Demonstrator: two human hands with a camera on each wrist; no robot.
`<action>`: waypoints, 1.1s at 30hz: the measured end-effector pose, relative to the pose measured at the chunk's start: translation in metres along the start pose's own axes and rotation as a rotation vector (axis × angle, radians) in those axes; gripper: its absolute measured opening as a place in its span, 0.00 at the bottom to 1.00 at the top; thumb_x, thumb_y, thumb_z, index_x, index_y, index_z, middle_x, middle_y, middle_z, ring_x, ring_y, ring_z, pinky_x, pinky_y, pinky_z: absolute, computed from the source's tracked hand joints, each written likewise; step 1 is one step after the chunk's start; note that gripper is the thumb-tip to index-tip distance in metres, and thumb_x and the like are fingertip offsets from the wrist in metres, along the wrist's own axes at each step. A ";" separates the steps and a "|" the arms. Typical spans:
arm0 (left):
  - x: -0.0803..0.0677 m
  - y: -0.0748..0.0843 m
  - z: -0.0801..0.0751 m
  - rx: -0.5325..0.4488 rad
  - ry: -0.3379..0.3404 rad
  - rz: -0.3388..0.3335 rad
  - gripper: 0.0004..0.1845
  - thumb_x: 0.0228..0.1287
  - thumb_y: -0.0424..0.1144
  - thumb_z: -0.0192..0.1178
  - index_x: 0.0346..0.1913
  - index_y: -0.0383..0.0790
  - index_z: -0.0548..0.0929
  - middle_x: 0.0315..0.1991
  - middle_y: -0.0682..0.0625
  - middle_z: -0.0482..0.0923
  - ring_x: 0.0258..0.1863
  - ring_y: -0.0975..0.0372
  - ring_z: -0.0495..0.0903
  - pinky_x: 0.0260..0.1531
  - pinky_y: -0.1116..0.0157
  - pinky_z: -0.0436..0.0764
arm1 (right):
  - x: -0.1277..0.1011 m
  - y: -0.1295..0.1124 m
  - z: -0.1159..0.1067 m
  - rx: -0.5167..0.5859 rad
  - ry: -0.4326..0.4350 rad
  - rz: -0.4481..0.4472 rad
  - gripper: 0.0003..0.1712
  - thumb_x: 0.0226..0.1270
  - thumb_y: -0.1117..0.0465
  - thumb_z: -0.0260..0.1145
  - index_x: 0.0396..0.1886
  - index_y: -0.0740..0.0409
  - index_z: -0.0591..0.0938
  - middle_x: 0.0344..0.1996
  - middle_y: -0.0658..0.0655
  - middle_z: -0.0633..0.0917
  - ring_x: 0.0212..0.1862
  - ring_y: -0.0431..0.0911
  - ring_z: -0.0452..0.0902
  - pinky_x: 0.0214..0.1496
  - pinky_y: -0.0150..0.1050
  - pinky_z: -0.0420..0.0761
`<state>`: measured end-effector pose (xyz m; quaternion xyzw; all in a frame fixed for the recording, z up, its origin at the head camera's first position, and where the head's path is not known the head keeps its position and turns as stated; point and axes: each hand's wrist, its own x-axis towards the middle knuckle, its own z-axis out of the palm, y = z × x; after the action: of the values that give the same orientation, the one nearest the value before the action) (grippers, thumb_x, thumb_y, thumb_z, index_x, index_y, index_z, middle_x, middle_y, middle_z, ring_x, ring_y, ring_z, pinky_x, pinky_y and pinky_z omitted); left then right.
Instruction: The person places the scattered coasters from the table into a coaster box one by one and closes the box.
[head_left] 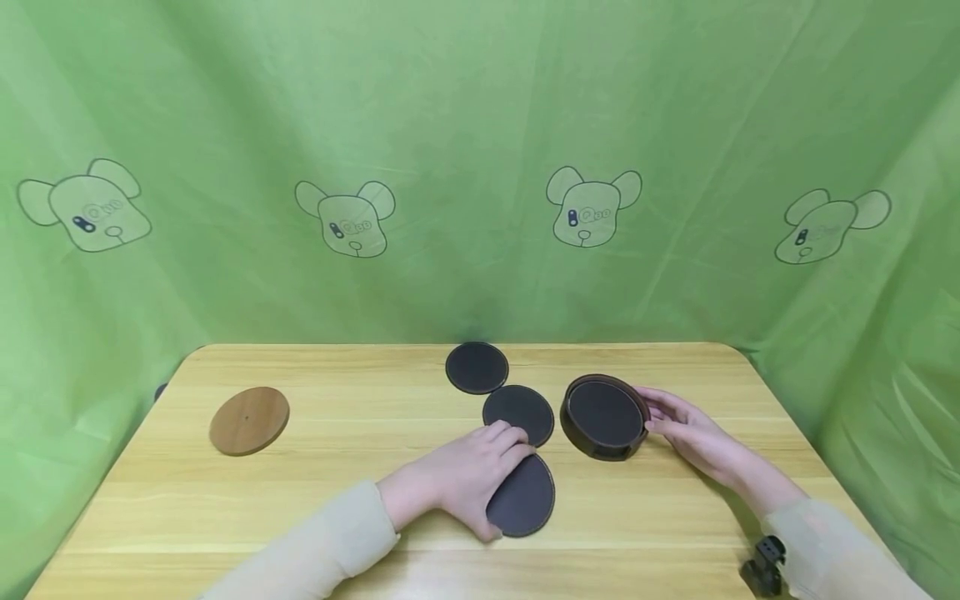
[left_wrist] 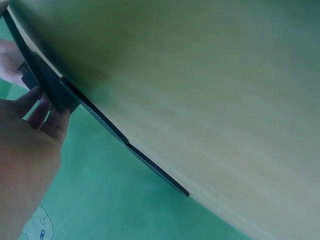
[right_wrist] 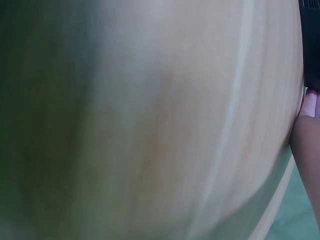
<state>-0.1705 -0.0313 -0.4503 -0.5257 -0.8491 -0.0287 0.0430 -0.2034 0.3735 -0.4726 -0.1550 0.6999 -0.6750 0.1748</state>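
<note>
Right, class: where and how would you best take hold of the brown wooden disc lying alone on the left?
Probably by its rim, from above. The wooden disc lies flat on the table, so only its thin edge offers purchase; pinch opposite sides, or tip up one side first.

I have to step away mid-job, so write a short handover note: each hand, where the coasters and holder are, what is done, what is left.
Left hand: grips the near dark round coaster by its left edge.
Right hand: steadies the dark brown round holder from its right side, fingers curled on the wall.
Done: at least one dark coaster appears to sit in the holder.
Left: the near coaster, the middle dark coaster and the far dark coaster lie on the wooden table. A round wooden disc lies apart, far left.
</note>
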 end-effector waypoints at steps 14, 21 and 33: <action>0.016 -0.002 0.001 0.003 0.064 -0.020 0.63 0.35 0.68 0.79 0.75 0.39 0.70 0.70 0.49 0.70 0.68 0.59 0.70 0.72 0.65 0.73 | -0.001 0.001 -0.001 0.005 -0.014 0.003 0.29 0.82 0.72 0.53 0.79 0.56 0.67 0.65 0.38 0.81 0.66 0.27 0.75 0.65 0.20 0.73; 0.027 -0.003 0.000 0.001 0.082 -0.040 0.63 0.36 0.68 0.79 0.75 0.39 0.69 0.72 0.48 0.70 0.70 0.58 0.70 0.72 0.63 0.73 | -0.001 0.001 -0.001 0.001 -0.009 0.010 0.29 0.82 0.72 0.53 0.79 0.57 0.67 0.65 0.37 0.81 0.65 0.27 0.75 0.65 0.20 0.74; 0.044 -0.005 -0.004 0.000 0.136 -0.046 0.62 0.38 0.68 0.78 0.76 0.38 0.70 0.71 0.47 0.71 0.69 0.57 0.71 0.73 0.62 0.73 | 0.001 -0.001 0.000 -0.027 0.003 0.015 0.29 0.82 0.71 0.54 0.79 0.59 0.66 0.64 0.37 0.81 0.65 0.27 0.76 0.65 0.19 0.73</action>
<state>-0.1945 0.0057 -0.4414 -0.5028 -0.8561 -0.0654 0.0999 -0.2042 0.3727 -0.4720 -0.1512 0.7102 -0.6644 0.1768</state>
